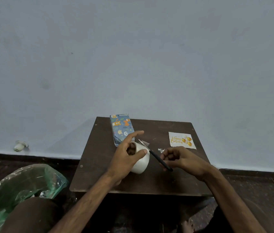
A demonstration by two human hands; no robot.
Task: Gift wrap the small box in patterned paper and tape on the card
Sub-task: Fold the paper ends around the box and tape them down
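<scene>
A small box point(121, 128) wrapped in blue animal-patterned paper lies at the table's far left. My left hand point(127, 154) grips a white roll of tape point(141, 159) just in front of the box, with the index finger stretched out. My right hand point(181, 159) holds black-handled scissors point(155, 155) whose blades point up-left at a short strip of tape point(145, 143) pulled off the roll. A white "Happy Birthday" card point(181, 140) with gold balloons lies flat at the far right of the table.
The small dark wooden table point(149, 182) stands against a pale wall. A green plastic bag point(20, 185) sits on the floor to the left. A small silvery scrap point(161, 150) lies near the scissors. A white object point(20, 145) rests by the wall.
</scene>
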